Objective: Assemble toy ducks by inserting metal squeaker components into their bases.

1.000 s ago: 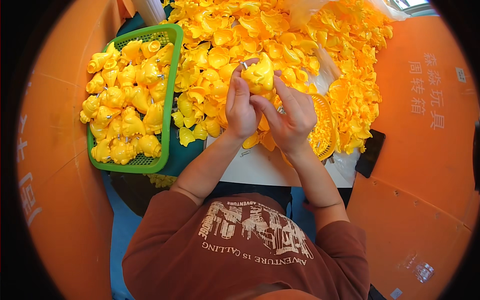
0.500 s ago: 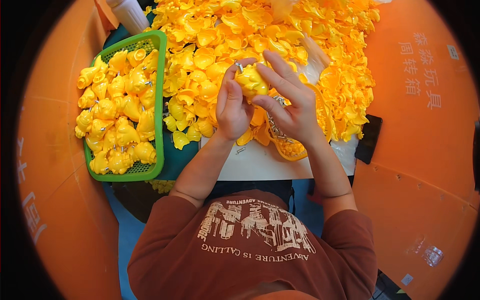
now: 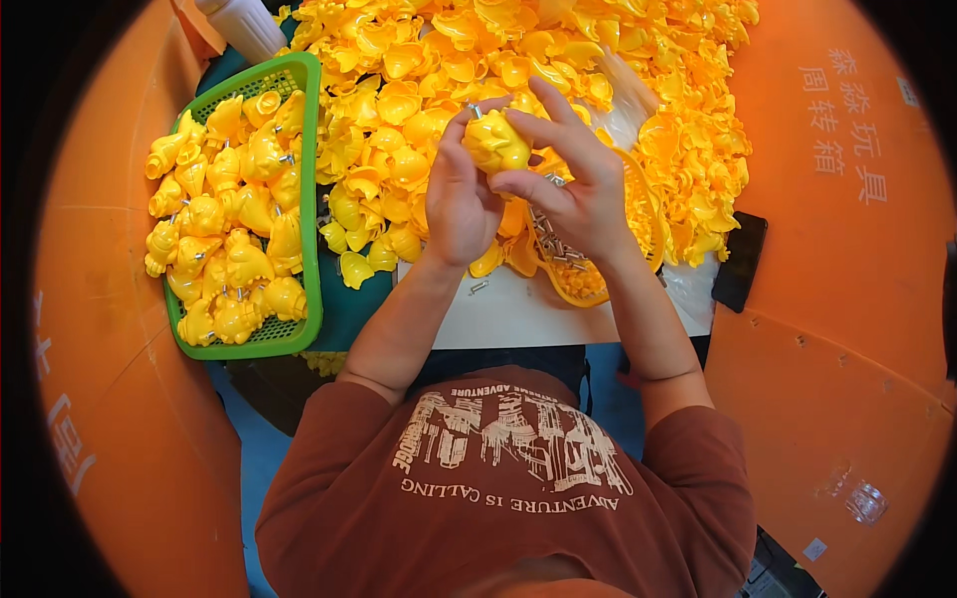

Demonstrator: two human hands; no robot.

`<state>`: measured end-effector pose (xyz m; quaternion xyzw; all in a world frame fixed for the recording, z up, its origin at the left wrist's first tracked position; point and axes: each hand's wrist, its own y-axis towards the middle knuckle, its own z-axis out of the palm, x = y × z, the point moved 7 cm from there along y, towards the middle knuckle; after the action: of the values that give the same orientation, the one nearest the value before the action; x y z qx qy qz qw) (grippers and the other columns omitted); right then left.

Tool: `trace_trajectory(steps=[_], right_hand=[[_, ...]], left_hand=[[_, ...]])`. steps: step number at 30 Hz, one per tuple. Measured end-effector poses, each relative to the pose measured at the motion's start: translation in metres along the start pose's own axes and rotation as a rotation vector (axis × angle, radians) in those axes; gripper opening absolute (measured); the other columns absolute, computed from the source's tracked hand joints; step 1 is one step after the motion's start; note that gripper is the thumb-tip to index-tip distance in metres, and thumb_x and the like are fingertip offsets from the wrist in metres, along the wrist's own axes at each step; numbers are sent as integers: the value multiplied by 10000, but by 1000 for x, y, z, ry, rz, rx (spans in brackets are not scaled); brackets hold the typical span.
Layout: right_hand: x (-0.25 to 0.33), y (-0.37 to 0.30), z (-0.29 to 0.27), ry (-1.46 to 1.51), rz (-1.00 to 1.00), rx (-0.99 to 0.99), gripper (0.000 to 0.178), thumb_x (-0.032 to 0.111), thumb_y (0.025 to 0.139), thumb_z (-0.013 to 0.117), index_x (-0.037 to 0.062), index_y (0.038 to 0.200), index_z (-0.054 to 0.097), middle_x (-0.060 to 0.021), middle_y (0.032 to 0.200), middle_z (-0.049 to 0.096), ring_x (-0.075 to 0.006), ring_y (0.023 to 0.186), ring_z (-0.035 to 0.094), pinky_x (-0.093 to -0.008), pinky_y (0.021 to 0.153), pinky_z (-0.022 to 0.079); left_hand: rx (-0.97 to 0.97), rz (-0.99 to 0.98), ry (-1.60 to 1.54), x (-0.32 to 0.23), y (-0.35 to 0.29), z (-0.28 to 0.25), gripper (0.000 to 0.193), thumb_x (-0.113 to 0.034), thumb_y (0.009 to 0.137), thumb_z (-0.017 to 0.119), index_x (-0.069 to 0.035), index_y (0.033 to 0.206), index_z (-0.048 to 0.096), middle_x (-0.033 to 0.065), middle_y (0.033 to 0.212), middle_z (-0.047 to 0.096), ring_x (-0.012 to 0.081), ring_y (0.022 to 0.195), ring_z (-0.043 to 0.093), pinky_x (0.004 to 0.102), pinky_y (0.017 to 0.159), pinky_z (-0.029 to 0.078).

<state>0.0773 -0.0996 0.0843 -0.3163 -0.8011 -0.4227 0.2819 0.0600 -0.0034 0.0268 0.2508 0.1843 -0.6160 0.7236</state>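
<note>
In front of me a rounded, glossy yellow plastic toy piece (image 3: 497, 143) sits between my two hands. A small metal pin (image 3: 475, 112) stands up from its upper left side. My left hand (image 3: 463, 207) holds the piece from the left, with the fingers partly hidden behind it. From the right, the thumb and fingertips of my right hand (image 3: 580, 177) are against it, other fingers spread above. Below my right hand lies a yellow basket (image 3: 581, 297) with metal pins (image 3: 560, 242) and small yellow parts in it.
A green basket (image 3: 312, 199) of similar yellow pieces (image 3: 244, 261) with pins stands on the left. Loose yellow shells (image 3: 429, 60) are heaped across the back. A loose pin (image 3: 478, 287) lies on the white board (image 3: 518, 324). A dark phone-like slab (image 3: 740, 261) rests by the orange panel (image 3: 837, 299).
The yellow piece has turned slightly between my hands, and my right fingers have shifted a little around it. The whole scene sits a bit higher in view.
</note>
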Motion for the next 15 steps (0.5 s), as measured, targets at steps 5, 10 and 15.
trace_trajectory(steps=[5, 10, 15], right_hand=[[-15, 2, 16, 782, 303, 0, 576, 94, 782, 694, 2, 1282, 422, -147, 1304, 445, -171, 1081, 532, -295, 890, 461], [-44, -4, 9, 874, 551, -11, 398, 132, 890, 566, -9, 1250, 468, -103, 1139, 553, -150, 964, 577, -275, 834, 480], [-44, -3, 7, 872, 661, 90, 334, 132, 914, 529, -19, 1212, 511, -81, 1036, 598, -111, 821, 582, -248, 702, 502]], left_hand=[[42, -152, -35, 8, 2, -3, 531, -445, 943, 357, -20, 1261, 374, 105, 1155, 516, 209, 982, 554, 349, 818, 475], [73, -161, -172, 7, 4, -2, 439, -366, 956, 388, -14, 1218, 405, 103, 1103, 543, 200, 909, 581, 321, 730, 501], [185, -176, -118, 9, 4, -1, 415, -358, 956, 389, -33, 1213, 409, 111, 1089, 544, 209, 900, 583, 322, 741, 501]])
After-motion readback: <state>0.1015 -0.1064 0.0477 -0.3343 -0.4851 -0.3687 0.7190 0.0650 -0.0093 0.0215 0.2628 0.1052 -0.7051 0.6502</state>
